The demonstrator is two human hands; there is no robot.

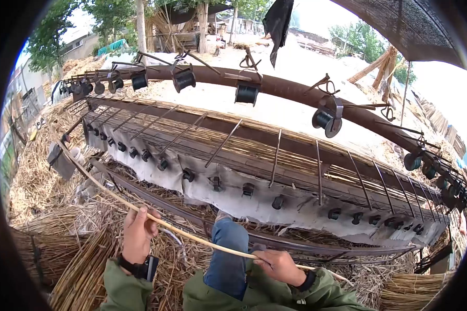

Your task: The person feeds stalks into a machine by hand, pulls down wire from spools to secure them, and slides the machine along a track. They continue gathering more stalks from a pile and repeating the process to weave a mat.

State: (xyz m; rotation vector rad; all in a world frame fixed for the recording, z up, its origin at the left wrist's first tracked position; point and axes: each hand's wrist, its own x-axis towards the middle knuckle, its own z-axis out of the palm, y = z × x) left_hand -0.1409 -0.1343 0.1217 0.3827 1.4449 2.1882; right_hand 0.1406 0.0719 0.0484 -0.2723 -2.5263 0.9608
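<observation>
A long pale reed stalk (189,236) runs from the upper left down across my lap to the lower right. My left hand (139,234) pinches it left of my knee, thumb on top. Farther along to the right, my right hand (279,265) has its fingers closed round the same stalk. Just beyond my hands stands a long metal weaving frame (316,251) with several upright rods. Reed stalks (233,136) lie lengthwise behind those rods. Black wire spools (247,94) hang from the curved upper pipe (285,89), and smaller dark spools (248,189) line a pale sheet below.
Loose straw and reeds (41,179) cover the ground at the left. Bundled reeds (88,264) lie at the lower left, with another bundle (415,287) at the lower right. A dark canopy (415,26) hangs overhead. Trees and a wooden post (386,72) stand farther back.
</observation>
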